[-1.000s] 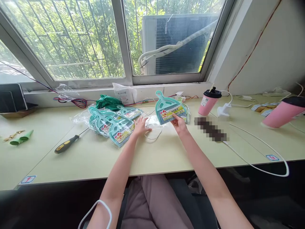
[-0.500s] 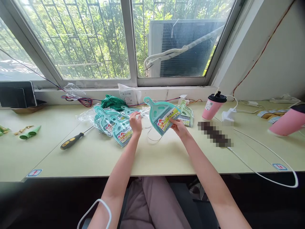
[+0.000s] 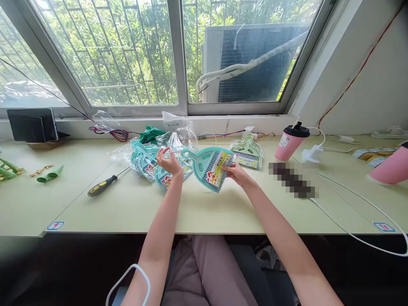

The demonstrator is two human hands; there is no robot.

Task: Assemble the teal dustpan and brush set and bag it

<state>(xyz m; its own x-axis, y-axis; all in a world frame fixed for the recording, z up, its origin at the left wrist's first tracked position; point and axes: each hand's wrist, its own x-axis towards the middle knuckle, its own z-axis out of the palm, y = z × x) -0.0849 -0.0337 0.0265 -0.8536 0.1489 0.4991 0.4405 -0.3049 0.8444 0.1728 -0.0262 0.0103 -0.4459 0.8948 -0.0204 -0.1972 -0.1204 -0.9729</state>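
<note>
Head view, frame centre: right hand (image 3: 235,173) pinches a teal plastic dustpan-and-brush set (image 3: 208,166) by its label edge, tilting it; left hand (image 3: 168,160) pinches a clear plastic bag (image 3: 178,138) open above the table (image 3: 204,208).

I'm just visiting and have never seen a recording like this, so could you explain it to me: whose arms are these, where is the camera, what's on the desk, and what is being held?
There is no machine here. The two bare arms belong to a person sitting at a pale desk under a window, and the single camera is worn on that person's head, looking forward and down. That is why the arms reach in from the bottom of the picture.

The right hand holds a teal dustpan-and-brush set by its labelled end, lifted off the desk. The left hand has its grip on a clear plastic bag.

On the desk lie a pile of bagged teal sets, one more bagged set, a screwdriver with a black and yellow handle, a pink cup with a dark lid, and a white cable. One patch of the picture is blurred out.
</note>
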